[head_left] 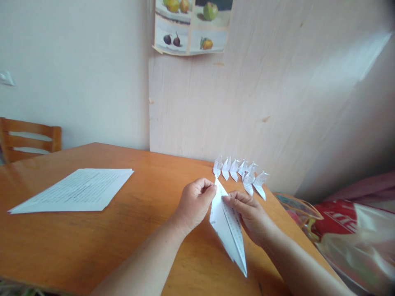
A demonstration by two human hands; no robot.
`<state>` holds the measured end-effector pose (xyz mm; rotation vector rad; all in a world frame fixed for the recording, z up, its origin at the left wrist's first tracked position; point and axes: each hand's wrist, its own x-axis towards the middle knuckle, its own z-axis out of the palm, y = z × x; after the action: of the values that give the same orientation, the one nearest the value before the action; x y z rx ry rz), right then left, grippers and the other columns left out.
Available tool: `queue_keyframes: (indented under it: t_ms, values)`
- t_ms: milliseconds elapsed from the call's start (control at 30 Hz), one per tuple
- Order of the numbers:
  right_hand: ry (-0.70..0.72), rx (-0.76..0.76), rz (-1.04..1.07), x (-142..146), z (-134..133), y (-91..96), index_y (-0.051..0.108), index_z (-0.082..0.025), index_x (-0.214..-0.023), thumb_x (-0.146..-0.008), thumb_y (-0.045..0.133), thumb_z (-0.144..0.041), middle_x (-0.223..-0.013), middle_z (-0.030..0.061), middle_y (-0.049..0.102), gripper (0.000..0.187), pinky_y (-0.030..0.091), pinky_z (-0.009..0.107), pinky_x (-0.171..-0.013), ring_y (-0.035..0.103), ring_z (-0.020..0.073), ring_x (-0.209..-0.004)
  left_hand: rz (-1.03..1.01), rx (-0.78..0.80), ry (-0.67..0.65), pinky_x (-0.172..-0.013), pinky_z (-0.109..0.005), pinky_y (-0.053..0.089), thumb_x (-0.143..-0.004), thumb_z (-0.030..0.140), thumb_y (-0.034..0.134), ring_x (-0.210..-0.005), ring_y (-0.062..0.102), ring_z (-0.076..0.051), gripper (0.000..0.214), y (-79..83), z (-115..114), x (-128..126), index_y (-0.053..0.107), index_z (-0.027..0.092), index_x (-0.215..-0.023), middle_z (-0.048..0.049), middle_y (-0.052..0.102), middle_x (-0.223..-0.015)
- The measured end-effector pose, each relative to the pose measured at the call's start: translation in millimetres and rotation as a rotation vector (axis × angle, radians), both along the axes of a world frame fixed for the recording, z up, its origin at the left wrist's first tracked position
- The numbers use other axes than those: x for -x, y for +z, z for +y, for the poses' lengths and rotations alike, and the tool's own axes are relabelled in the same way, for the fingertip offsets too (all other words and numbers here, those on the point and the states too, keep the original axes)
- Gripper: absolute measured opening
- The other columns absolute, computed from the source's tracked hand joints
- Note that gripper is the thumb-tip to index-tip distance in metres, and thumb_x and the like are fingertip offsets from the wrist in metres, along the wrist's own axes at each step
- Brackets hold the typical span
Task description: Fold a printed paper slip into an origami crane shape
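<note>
A long, pointed piece of folded printed paper (225, 224) is held between my two hands above the table. My left hand (197, 201) pinches it close to its upper tip, thumb and fingers closed. On the other side, my right hand (248, 211) grips the right edge, its thumb on the front face and its fingers partly hidden behind. The paper's lower end narrows to a point that hangs toward me. Beyond my hands, several small folded paper figures (234, 169) stand in a group near the table's back right edge.
On the left of the wooden table (138, 238) lies a stack of printed sheets (74, 191). A wooden chair (29, 137) stands past the far left edge. Red and clear plastic bags (339, 222) are beside the right edge. A fruit poster (191, 28) hangs on the wall.
</note>
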<state>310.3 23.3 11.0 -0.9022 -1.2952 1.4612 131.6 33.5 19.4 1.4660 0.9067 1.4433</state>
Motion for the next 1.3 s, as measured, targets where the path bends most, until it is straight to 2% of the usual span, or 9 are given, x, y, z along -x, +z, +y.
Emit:
queue_keyframes:
  t_ms: [167,300,467,600,1033,1200,1300]
  values:
    - [-0.001,-0.003,-0.001,-0.5,1.2,-2.3,0.064,-0.018,-0.078,-0.08,0.078,-0.044,-0.066,-0.0008,0.063,0.03,0.035,0.025,-0.055,0.052,0.0121,-0.057,0.057,-0.037,0.054,-0.058,-0.025,0.039,-0.085,0.036,0.066,-0.06,0.05,-0.013,0.023,2.9,-3.1,-0.1,0.061,0.018,-0.071,0.0025,0.057,-0.064]
    - [0.001,0.0,0.009,-1.1,2.4,-4.1,0.064,-0.017,-0.079,-0.081,0.078,-0.043,-0.067,-0.0005,0.063,0.029,0.036,0.025,-0.056,0.052,0.0118,-0.059,0.05,-0.012,0.034,-0.058,-0.025,0.039,-0.086,0.036,0.065,-0.061,0.051,-0.013,0.022,2.4,-2.9,-0.6,0.061,0.018,-0.073,0.0018,0.057,-0.065]
    - [-0.009,0.004,0.024,-1.2,1.1,-2.8,0.065,-0.017,-0.08,-0.082,0.078,-0.042,-0.068,0.0001,0.064,0.028,0.037,0.025,-0.058,0.053,0.012,-0.06,-0.077,0.072,-0.033,-0.062,-0.026,0.042,-0.085,0.034,0.065,-0.065,0.055,-0.014,0.018,3.2,-0.8,-1.8,0.063,0.018,-0.078,0.0,0.061,-0.07]
    - [-0.002,0.014,0.036,0.5,-1.3,0.7,0.064,-0.017,-0.079,-0.082,0.077,-0.043,-0.067,0.0005,0.065,0.029,0.038,0.025,-0.058,0.054,0.0119,-0.059,-0.173,0.14,-0.078,-0.063,-0.026,0.043,-0.082,0.032,0.066,-0.065,0.055,-0.013,0.017,6.1,-0.6,-2.3,0.063,0.017,-0.076,-0.0008,0.062,-0.069]
    - [0.001,0.035,0.065,2.6,-2.2,1.4,0.064,-0.017,-0.083,-0.082,0.076,-0.044,-0.067,0.0002,0.063,0.03,0.037,0.024,-0.053,0.052,0.0106,-0.056,-0.283,0.259,-0.13,-0.058,-0.023,0.041,-0.077,0.031,0.068,-0.057,0.05,-0.01,0.017,10.5,-2.8,-0.6,0.061,0.016,-0.077,0.0009,0.059,-0.064]
    - [0.026,0.047,0.038,4.1,-2.9,0.2,0.061,-0.02,-0.098,-0.083,0.074,-0.041,-0.074,0.0006,0.065,0.029,0.04,0.025,-0.054,0.056,0.013,-0.059,-0.127,0.25,-0.056,-0.057,-0.023,0.039,-0.079,0.029,0.065,-0.059,0.05,-0.011,0.015,3.6,0.1,0.4,0.059,0.016,-0.074,0.0015,0.058,-0.063]
    - [0.043,-0.016,-0.132,3.8,2.0,-8.1,0.061,-0.02,-0.1,-0.085,0.07,-0.04,-0.079,0.0028,0.066,0.027,0.043,0.029,-0.061,0.06,0.0164,-0.067,0.015,0.181,-0.005,-0.056,-0.022,0.036,-0.08,0.028,0.064,-0.059,0.046,-0.01,0.016,-3.3,3.0,-0.3,0.058,0.017,-0.071,0.0032,0.054,-0.062]
